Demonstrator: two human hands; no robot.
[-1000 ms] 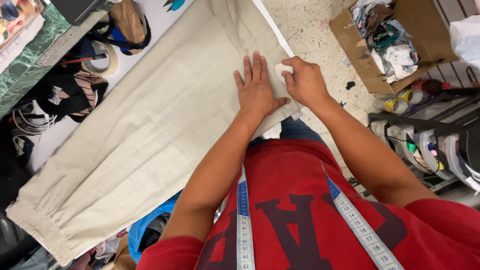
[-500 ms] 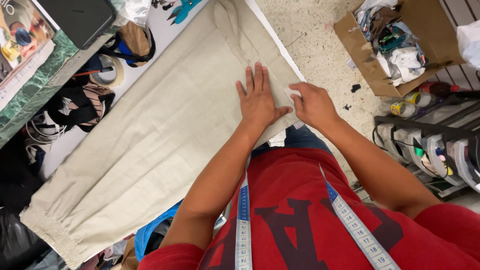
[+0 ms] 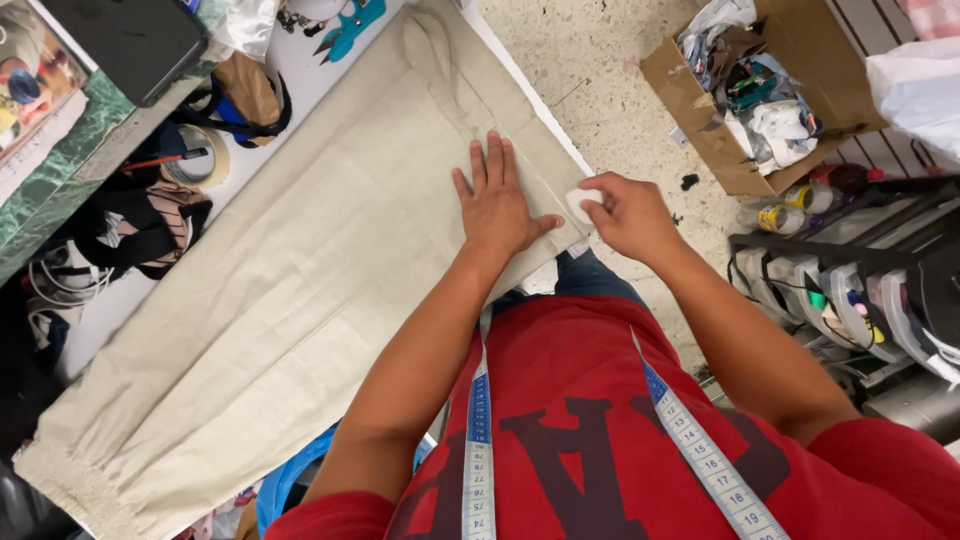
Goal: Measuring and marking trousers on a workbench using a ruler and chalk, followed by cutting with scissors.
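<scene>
1. The beige garment [image 3: 300, 290] lies flat along the white table [image 3: 340, 70], running from 7 to 1 o'clock.
2. The left hand [image 3: 497, 205] presses it, fingers spread, gripping nothing.
3. At 3 o'clock of it, the right hand [image 3: 630, 213] pinches a white chalk piece [image 3: 580, 205] at the garment's edge; firm flattening would suit clean marking.
4. Beyond that edge is open floor [image 3: 590, 70].
</scene>
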